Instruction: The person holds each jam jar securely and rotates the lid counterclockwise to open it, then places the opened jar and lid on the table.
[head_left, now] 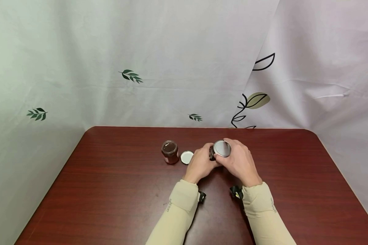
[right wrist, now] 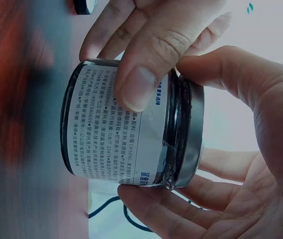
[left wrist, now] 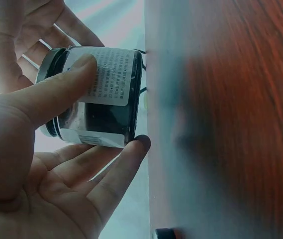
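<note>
A small glass jar [right wrist: 111, 124] of dark contents, with a white printed label, is held above the table. My left hand [head_left: 199, 164] grips its body; the thumb [left wrist: 64, 89] lies across the label and the fingers come round the far side. Its silver metal lid [head_left: 222, 148] sits on the mouth, and my right hand [head_left: 240, 161] holds it with thumb and fingers around the rim. Left of my hands stands a second jar [head_left: 170, 154], open at the top and dark inside. Between that jar and my left hand lies a loose lid [head_left: 186, 157], its white inner face up.
The reddish-brown wooden table [head_left: 116, 190] has rounded far corners. A pale curtain [head_left: 171, 51] with leaf prints hangs behind it. Dark wrist devices [head_left: 236, 192] are strapped below both cuffs.
</note>
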{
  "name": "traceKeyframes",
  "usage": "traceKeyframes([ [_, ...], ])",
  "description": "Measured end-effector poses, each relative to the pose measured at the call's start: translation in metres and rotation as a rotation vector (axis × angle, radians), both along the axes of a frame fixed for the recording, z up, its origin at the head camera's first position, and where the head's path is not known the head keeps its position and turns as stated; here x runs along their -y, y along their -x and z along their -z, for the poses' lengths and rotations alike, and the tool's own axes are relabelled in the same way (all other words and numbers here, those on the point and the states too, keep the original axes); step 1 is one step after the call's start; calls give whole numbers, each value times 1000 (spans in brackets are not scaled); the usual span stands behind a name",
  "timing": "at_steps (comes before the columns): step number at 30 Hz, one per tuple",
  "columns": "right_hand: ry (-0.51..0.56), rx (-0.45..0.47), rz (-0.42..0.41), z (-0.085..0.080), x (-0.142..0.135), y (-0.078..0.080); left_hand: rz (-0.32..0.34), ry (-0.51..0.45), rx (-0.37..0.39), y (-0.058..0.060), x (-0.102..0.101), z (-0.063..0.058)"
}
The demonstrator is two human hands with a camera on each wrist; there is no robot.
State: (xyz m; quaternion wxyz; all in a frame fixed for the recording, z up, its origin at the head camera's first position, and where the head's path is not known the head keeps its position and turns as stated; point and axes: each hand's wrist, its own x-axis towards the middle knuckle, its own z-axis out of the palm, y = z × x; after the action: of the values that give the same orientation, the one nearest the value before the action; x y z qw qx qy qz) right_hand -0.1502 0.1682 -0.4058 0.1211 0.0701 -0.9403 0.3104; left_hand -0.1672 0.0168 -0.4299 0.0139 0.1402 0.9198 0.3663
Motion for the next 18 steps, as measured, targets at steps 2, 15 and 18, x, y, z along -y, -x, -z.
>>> traceKeyframes([
  [2, 1, 2, 0, -1, 0, 0, 0, -11, 0, -1, 1, -1],
  [15, 48, 14, -12, -5, 5, -3, 7, -66, -82, -9, 9, -2],
  [18, 59, 17, -12, -6, 6, -4, 3, -77, -102, -11, 11, -3],
])
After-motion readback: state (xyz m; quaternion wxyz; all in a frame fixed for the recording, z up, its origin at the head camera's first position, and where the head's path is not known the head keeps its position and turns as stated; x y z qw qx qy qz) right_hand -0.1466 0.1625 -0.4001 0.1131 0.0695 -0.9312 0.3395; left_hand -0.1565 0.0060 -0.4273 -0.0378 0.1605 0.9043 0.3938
